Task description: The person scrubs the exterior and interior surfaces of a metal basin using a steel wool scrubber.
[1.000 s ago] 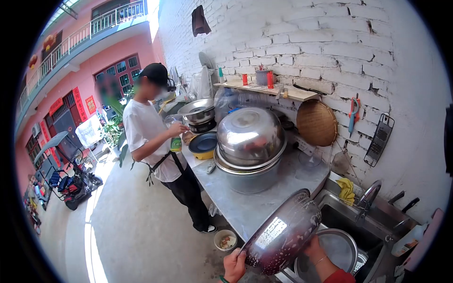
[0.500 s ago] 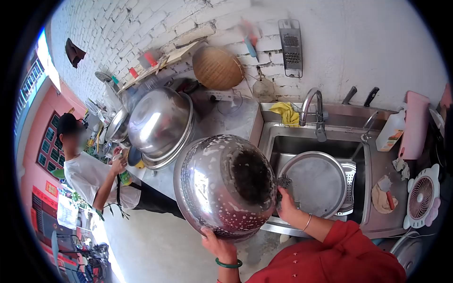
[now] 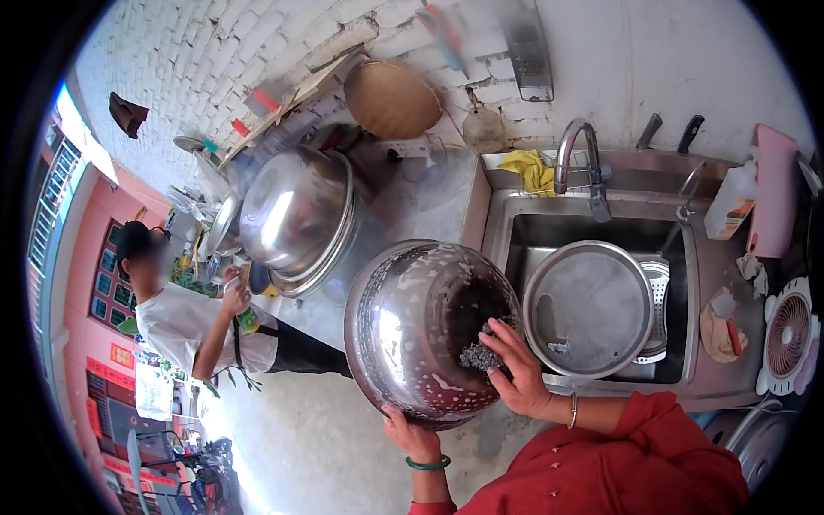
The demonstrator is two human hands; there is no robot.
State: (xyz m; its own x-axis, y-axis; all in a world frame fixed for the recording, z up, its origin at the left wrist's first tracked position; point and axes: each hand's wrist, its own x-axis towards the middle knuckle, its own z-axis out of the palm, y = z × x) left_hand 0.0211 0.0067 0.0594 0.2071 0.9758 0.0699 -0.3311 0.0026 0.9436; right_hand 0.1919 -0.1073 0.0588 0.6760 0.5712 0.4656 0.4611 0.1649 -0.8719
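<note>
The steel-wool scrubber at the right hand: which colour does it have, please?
The steel-wool scrubber is grey; the head view shows it best.

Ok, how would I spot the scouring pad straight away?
Start at the sink, then find the big tilted metal bowl left of it. The scouring pad is against the bowl's soapy outside, by the right hand. It's a small, grey, wiry clump, unlike the smooth metal around it.

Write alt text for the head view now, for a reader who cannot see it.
A person in a red top holds a white-spotted metal basin in the left hand and a scouring pad against its base in the right hand. Beside it, a round metal pan sits in a sink; beyond, another person holds a bottle.
</note>
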